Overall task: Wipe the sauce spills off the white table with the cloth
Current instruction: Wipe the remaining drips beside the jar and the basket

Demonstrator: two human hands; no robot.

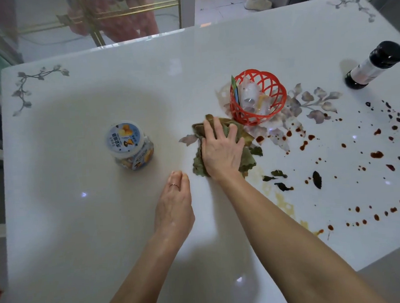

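One white table point(97, 99). Two bare hands on it: one left hand point(174, 204), one right hand point(222, 150). One ring point(174, 185), on a left finger. One olive cloth point(199, 167), under the right fingers. One red lattice basket point(282, 92) just beyond the right fingertips, holding clear wrappers too jumbled to count. One snack jar point(129, 144) with a printed lid, beyond and left of the left fingers. One dark-capped bottle point(374, 64), well right of the right fingers. Dozens of reddish-brown sauce drops point(376, 154), too many to count exactly, all right of the right fingers. About six dark leaf scraps point(316, 179) among them. One pale shoe point(256, 1) far beyond the fingertips
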